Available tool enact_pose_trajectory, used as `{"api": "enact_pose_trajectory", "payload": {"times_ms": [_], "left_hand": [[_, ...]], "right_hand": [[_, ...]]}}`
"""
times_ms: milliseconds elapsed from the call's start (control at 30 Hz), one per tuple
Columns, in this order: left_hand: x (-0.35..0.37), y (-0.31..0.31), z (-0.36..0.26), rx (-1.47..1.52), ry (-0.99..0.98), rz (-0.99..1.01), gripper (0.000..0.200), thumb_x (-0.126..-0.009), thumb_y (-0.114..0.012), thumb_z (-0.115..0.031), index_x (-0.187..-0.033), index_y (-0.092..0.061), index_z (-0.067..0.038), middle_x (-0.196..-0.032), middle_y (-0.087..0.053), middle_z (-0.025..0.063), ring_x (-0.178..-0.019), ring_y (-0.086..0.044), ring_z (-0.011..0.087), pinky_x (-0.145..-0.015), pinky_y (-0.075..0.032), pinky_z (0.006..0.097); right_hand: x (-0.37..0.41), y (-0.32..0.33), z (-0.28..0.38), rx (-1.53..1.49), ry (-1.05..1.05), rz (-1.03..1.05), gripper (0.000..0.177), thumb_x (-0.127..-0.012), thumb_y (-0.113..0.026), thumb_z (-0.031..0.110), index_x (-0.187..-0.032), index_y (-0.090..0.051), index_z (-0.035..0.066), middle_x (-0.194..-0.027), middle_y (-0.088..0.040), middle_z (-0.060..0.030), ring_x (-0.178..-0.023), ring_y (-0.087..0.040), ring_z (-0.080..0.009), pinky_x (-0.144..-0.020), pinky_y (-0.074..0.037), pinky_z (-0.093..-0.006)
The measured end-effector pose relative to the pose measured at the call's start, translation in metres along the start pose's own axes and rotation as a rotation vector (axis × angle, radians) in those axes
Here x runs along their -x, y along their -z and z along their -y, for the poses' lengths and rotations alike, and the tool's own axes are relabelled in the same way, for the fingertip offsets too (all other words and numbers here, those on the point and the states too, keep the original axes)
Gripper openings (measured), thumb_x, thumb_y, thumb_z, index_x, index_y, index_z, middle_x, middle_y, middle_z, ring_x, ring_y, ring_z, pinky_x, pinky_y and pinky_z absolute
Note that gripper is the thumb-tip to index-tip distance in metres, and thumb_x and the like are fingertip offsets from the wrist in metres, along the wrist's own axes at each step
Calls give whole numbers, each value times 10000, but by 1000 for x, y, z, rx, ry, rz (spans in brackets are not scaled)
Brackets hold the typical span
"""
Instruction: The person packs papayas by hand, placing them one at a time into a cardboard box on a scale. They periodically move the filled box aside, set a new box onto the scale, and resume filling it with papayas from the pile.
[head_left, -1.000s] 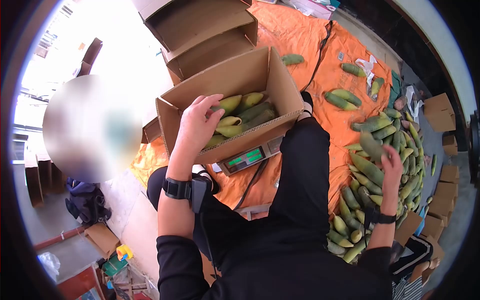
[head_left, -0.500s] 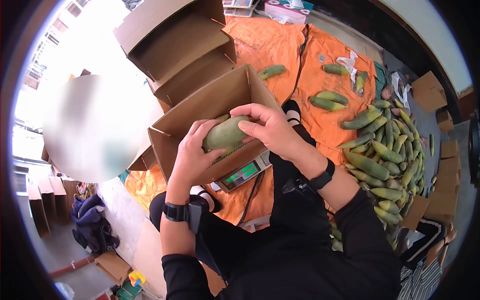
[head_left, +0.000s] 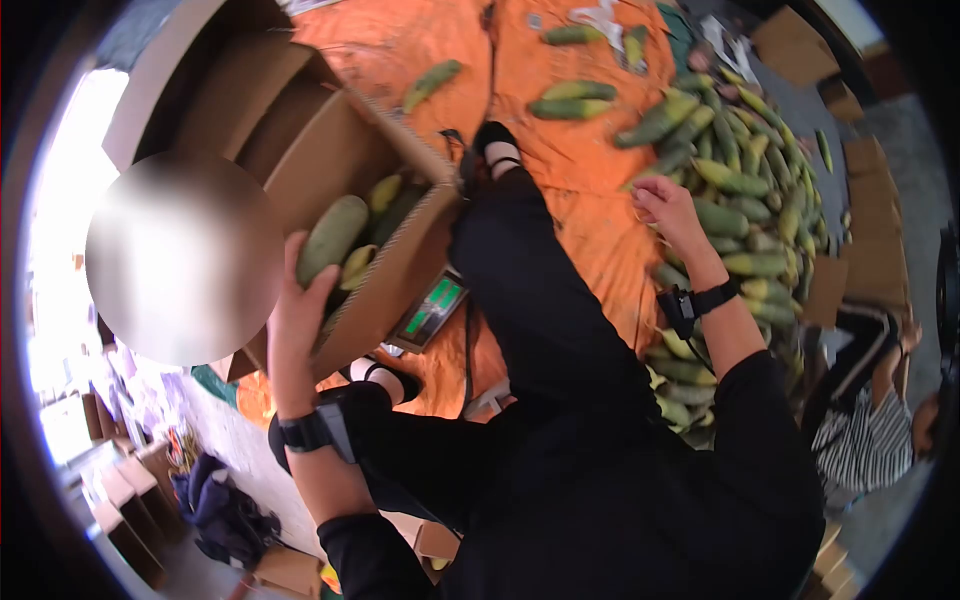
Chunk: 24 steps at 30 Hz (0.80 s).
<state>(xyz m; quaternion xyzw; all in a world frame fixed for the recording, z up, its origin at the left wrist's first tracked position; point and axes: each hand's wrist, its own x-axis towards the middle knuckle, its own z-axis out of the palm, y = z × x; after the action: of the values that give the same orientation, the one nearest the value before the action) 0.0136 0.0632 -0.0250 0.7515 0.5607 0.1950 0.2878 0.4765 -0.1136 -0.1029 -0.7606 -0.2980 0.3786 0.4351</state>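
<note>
My left hand [head_left: 295, 305] has its fingers and thumb around the lower end of a thick green radish [head_left: 333, 238], which lies tilted inside an open cardboard box [head_left: 410, 265]. Other radishes sit in the box beside it, one with a yellowish tip [head_left: 384, 193]. Out to the right, my right hand [head_left: 672, 208] hovers at the near edge of a large heap of green radishes [head_left: 735, 178]. Its fingers are curled in together and nothing shows in them. Under the box's near side is a scale [head_left: 430, 312] with lit green displays.
An orange tarp [head_left: 590, 225] covers the floor, with a few loose radishes [head_left: 575, 98] on it. Taller open cartons [head_left: 215, 90] stand behind the box. At the right edge is another person in a striped top [head_left: 868, 440], near more cardboard boxes [head_left: 872, 200].
My right hand has let go of the radish and swung right to the heap. The left hand has moved left and down with the radish, and the view has shifted right.
</note>
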Motion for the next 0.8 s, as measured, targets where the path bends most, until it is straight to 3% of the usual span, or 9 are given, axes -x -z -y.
{"api": "enact_pose_trajectory", "payload": {"times_ms": [33,133,167,233,367,433,567,633,800], "left_hand": [[1,0,-8,210,37,-31,634,-761,-718,-165,-1328,-457,-55,-1238,-501,152,-1058,-576,286,-880,-457,373],[1,5,-26,-64,20,-99,559,-809,-667,-106,-1332,-471,-84,-1260,-497,113,-1093,-563,244,-861,-470,340],[1,7,-23,-70,16,-95,526,-820,-652,-96,-1319,-487,-84,-1247,-510,113,-1096,-562,240,-859,-477,339],[5,7,-27,-12,27,-106,434,-843,-620,-81,-1268,-534,-65,-1217,-533,116,-1095,-562,229,-870,-488,335],[11,8,-28,-25,109,-119,349,-871,-578,-51,-1220,-567,-38,-1211,-539,104,-1085,-567,204,-875,-504,316],[11,9,-27,-57,113,-122,339,-881,-578,-59,-1220,-569,-42,-1189,-561,101,-1070,-577,198,-865,-509,311],[8,11,-14,-64,71,-135,320,-901,-579,-84,-1220,-579,-57,-1146,-602,104,-1039,-596,192,-883,-497,309],[9,9,-21,-70,83,-140,320,-906,-576,-90,-1225,-578,-59,-1157,-600,105,-1042,-595,191,-886,-493,313],[8,6,-18,-91,81,-142,317,-910,-582,-125,-1224,-588,-79,-1157,-608,82,-1053,-589,181,-869,-481,299]], "right_hand": [[2,19,-27,43,-56,-77,205,-859,-610,125,-1036,-640,25,-895,-681,-51,-798,-635,-126,-646,-483,-263],[18,90,-114,377,12,-288,185,-826,-631,122,-974,-660,14,-845,-689,-115,-778,-659,-193,-679,-506,-310],[22,116,-150,393,-73,-324,183,-805,-632,116,-957,-669,20,-876,-683,-163,-828,-663,-281,-743,-513,-358],[48,152,-176,582,-216,-388,188,-811,-621,139,-961,-676,38,-900,-684,-158,-864,-652,-317,-755,-511,-384],[97,194,-227,724,-361,-394,194,-814,-607,160,-958,-682,55,-925,-680,-160,-900,-637,-341,-779,-503,-408],[115,197,-243,798,-375,-399,175,-781,-632,152,-916,-688,56,-817,-685,-152,-793,-666,-297,-728,-511,-383],[145,183,-244,935,-480,-318,253,-758,-651,142,-1002,-671,73,-908,-673,-185,-929,-637,-335,-778,-508,-394],[156,187,-274,983,-486,-333,235,-861,-574,230,-985,-677,60,-946,-681,-132,-862,-647,-316,-727,-521,-404],[167,187,-285,930,-638,30,405,-936,-494,324,-1248,-521,66,-1299,-491,-141,-1162,-480,-340,-928,-434,-493]]}}
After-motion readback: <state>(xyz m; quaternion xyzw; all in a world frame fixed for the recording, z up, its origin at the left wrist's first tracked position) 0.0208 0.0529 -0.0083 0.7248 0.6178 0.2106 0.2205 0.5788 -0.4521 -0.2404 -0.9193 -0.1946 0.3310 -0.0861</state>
